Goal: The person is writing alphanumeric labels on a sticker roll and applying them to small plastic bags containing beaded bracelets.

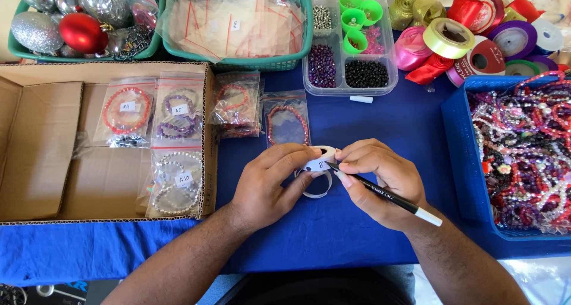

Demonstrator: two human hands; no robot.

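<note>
My left hand (269,183) grips a small white roll of label tape (320,161) over the blue tablecloth, with a loose strip curling beneath it. My right hand (380,179) pinches the same roll from the right and also holds a black marker (389,196) with a white end, which lies across the fingers. Just beyond the hands lies a clear bag with a reddish bead bracelet (287,124). Another pile of bagged bracelets (237,105) sits to its left.
A flat cardboard box (35,144) at left carries labelled bracelet bags (126,111). Behind are a green basket of ornaments (71,19), a green basket of empty bags (238,22), a bead organiser (348,43) and ribbon rolls (476,31). A blue bin of bead strings (523,156) stands at right.
</note>
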